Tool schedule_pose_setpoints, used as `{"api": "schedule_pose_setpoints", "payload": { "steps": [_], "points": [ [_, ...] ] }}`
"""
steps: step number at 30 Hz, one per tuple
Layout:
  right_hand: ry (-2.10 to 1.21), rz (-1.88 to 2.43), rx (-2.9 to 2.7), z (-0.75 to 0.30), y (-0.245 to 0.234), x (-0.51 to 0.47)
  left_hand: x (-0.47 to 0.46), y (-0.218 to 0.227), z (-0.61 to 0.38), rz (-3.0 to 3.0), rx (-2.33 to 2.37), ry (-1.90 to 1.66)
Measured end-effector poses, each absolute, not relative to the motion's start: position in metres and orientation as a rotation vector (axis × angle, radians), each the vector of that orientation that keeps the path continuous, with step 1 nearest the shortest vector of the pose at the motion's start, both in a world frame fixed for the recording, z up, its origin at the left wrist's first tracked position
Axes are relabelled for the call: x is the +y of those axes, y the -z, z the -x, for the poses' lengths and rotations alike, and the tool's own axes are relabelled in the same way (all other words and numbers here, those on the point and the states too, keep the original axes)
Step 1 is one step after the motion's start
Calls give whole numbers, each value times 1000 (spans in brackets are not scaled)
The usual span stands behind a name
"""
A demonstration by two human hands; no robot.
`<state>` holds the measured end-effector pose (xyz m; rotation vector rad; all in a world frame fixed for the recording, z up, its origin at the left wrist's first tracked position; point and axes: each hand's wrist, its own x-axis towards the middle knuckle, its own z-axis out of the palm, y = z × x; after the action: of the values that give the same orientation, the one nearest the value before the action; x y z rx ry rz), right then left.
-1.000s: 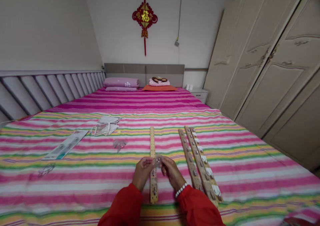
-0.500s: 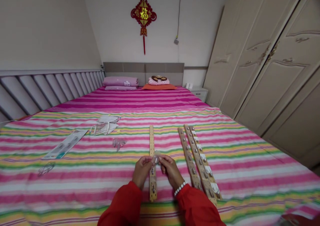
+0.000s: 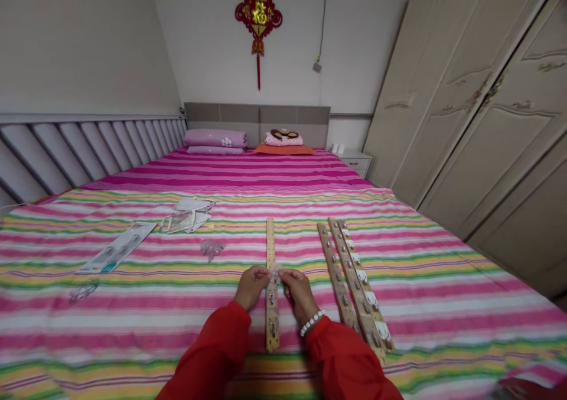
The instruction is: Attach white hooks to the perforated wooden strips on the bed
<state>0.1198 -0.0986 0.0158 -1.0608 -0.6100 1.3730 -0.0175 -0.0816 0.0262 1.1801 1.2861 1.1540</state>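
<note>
The pale, perforated wooden strip [image 3: 270,243] lies lengthwise on the pink, white, yellow and green striped bed sheet [image 3: 146,335], directly in front of the person. The left hand [image 3: 251,286] and the right hand [image 3: 299,292] are positioned on either side of the strip. Thumb and fingers of both hands are closed, gripping a small transparent plastic piece [image 3: 274,269] between them, over the strip; contact with the strip cannot be determined. Two metal hooks on clear backings [image 3: 271,299] sit on the near part of the strip. To the right, well apart, three further strips lie side by side: two carry metal hooks [image 3: 338,276]; the rightmost carries white hooks [image 3: 362,276]. A small cluster of clear pieces [image 3: 211,248] lies to the left of the strip.
</note>
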Motion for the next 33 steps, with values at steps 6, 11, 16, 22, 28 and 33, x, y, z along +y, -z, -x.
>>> {"api": "schedule_pose_setpoints", "payload": {
  "steps": [6,11,16,22,28,33],
  "points": [
    [-1374,1076,-609,-119,-15,-96,-74,-17,18,-1225,1325,-1150],
    [-1338,1122,-609,-115,-9,-92,-73,-8,20,-1254,1356,-1162],
    [-1288,1141,-646,-113,-3,-90,-76,-9,19,-1242,1392,-1184],
    [-1239,1156,-664,-111,-1,-87,-81,-16,16,-1209,1384,-1167],
    [-1230,1150,-649,-109,-2,-86,-82,-10,16,-1214,1420,-1222],
    [-1203,1152,-657,-108,1,-84,-81,-6,17,-1235,1486,-1249]
  ]
}}
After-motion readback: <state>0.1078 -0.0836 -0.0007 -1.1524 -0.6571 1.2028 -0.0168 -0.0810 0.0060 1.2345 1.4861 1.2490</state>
